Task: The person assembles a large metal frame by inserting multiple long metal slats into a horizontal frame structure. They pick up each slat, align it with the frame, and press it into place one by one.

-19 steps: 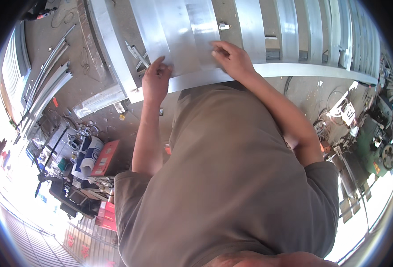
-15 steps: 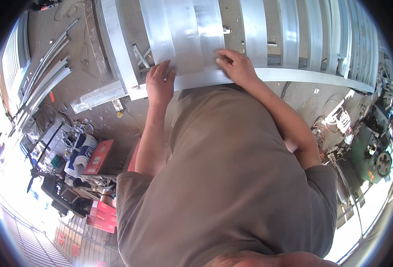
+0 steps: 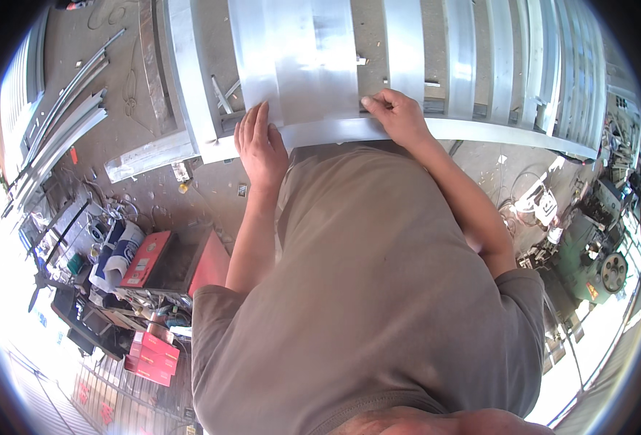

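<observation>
Side by side, wide flat metal strips form a shiny panel whose near ends meet a long metal bar in front of me. My left hand lies at the panel's near left corner, its fingers stretched out and touching the metal around the bar. Just beyond the panel's right edge, above the bar, is my right hand. Its thumb and fingers are curled together at the tips; whatever they might hold is hidden. To the right, a separate metal strip runs away from me.
More spaced strips stand at the right. Long metal profiles lie on the floor at the left. Nearer stand a red metal box, red cartons and cluttered tools. A green machine sits at the lower right.
My right hand has shifted right and slightly nearer, off the panel's edge, with its fingertips drawn together. My left hand's fingers have straightened against the metal. The whole view has shifted a little.
</observation>
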{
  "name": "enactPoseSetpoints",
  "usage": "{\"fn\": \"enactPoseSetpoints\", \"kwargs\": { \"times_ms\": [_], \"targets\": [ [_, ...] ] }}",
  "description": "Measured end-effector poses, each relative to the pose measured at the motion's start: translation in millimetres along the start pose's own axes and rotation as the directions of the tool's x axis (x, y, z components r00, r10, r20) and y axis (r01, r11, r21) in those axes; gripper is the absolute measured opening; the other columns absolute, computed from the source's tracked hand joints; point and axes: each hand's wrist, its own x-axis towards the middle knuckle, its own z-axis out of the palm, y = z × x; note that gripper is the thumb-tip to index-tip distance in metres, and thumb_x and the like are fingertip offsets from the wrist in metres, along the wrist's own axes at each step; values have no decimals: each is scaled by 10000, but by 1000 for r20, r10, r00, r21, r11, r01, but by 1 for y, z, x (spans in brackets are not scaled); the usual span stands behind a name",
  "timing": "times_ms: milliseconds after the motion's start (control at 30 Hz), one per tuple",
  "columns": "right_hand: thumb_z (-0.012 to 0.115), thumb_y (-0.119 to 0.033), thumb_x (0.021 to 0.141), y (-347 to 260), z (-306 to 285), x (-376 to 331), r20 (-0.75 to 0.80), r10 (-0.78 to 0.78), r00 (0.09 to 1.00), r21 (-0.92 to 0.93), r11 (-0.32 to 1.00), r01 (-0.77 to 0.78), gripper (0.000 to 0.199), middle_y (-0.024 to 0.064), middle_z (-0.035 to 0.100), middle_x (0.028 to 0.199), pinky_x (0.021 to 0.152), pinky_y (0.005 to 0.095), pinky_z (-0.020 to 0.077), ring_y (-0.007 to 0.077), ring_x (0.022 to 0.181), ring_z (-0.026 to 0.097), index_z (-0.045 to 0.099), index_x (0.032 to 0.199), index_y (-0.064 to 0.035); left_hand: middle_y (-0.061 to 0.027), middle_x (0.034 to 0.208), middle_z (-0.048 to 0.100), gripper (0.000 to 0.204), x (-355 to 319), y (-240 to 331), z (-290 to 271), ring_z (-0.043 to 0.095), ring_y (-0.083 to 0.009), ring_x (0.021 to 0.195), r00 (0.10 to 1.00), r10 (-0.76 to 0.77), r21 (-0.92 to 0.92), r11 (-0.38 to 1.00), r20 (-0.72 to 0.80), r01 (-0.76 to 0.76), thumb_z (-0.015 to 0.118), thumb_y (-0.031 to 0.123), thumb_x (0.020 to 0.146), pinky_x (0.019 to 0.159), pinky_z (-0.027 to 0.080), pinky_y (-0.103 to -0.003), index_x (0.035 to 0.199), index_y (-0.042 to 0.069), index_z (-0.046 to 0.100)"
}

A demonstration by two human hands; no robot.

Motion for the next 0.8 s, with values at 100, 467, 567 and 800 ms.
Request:
{"fn": "enactPoseSetpoints", "kwargs": {
  "times_ms": [100,467,567,800],
  "targets": [
    [710,-340,1041,24,-29,-19,-158,-43,987,14,999,45,317,106,758,970,836,333,560,164,871,711,716,1112,-30,-149,1456,631,496,0,18,3,550,-350,1394,998,61,43,997,8,-61,632,66,958,1210,357,-527,1453,74,610],
    [752,-379,973,201,-349,16,-787,47,615,-9,996,-87,573,144,694,1304,1054,393,519,282,1210,660,606,1447,-92,-173,1584,525,663,34,169,82,456,-398,1488,983,42,220,972,177,-82,690,308,998,1261,264,-586,1589,90,484],
    [771,-523,913,238,-420,31,-778,21,628,-221,927,-305,787,207,542,1511,1162,483,437,395,1412,492,527,1522,-87,-183,1570,533,673,48,223,114,481,-418,1452,986,48,215,973,162,-83,706,282,979,1248,288,-579,1585,90,487],
    [770,-561,882,255,-447,42,-663,-38,747,-360,892,-274,916,219,464,1571,1171,589,374,449,1437,426,435,1590,-87,-247,1448,618,617,110,399,244,580,-437,1356,922,116,-233,972,370,-28,747,252,977,1136,470,-481,1515,31,540]
  ]
}}
